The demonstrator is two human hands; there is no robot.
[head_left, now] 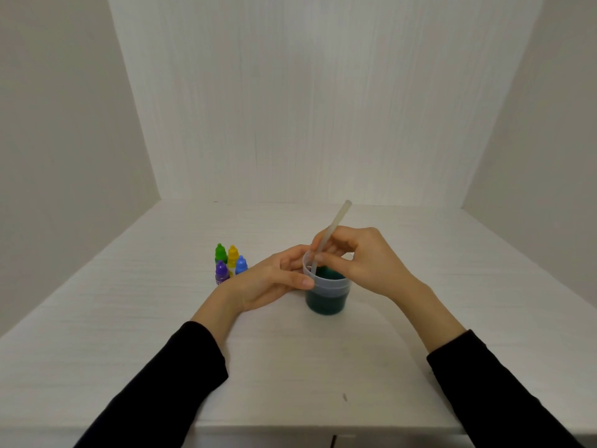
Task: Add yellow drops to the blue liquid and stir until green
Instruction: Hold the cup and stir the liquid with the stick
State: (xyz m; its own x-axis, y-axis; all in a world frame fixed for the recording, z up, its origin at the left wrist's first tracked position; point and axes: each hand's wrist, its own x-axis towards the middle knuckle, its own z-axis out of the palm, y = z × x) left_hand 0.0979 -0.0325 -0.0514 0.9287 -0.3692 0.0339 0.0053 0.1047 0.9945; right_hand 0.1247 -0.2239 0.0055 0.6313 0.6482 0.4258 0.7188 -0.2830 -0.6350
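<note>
A clear plastic cup stands at the middle of the white table and holds dark green-teal liquid. My left hand grips the cup's rim from the left, thumb on the near side. My right hand is above the cup, pinching a pale translucent stirring stick that slants up to the right. The stick's lower end dips inside the cup. The yellow dropper bottle stands capped in a cluster to the left of the cup.
Green, purple and blue dropper bottles stand beside the yellow one. White walls close in the table at the back and on both sides. The table's front edge runs below my sleeves.
</note>
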